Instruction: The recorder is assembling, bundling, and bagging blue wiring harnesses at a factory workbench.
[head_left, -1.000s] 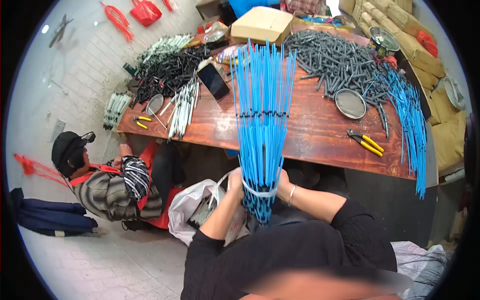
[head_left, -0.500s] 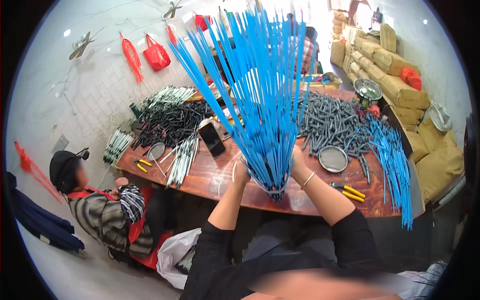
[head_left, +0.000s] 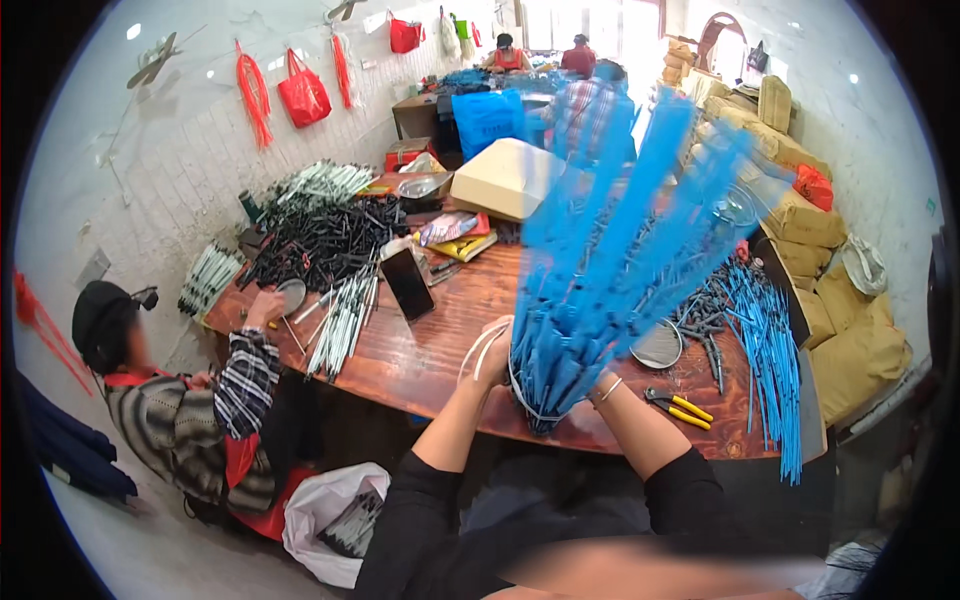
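A thick bundle of blue rods [head_left: 600, 290] stands upright over the near edge of the wooden table [head_left: 430, 350], fanned out and blurred at the top. My left hand [head_left: 493, 345] and my right hand [head_left: 598, 385] grip its lower end from either side. A white band [head_left: 482, 350] loops around the bundle's base and over my left hand.
Yellow-handled pliers [head_left: 680, 407] and a round sieve [head_left: 657, 345] lie right of my hands, beside loose blue rods [head_left: 770, 350]. A phone [head_left: 408, 283], black rods [head_left: 320, 245] and a box [head_left: 505, 178] lie beyond. A seated person [head_left: 170, 400] works at left.
The bundle has been lifted off the table to stand upright, then swung down and right. Its top is fanning out and blurring. My view has risen toward the room.
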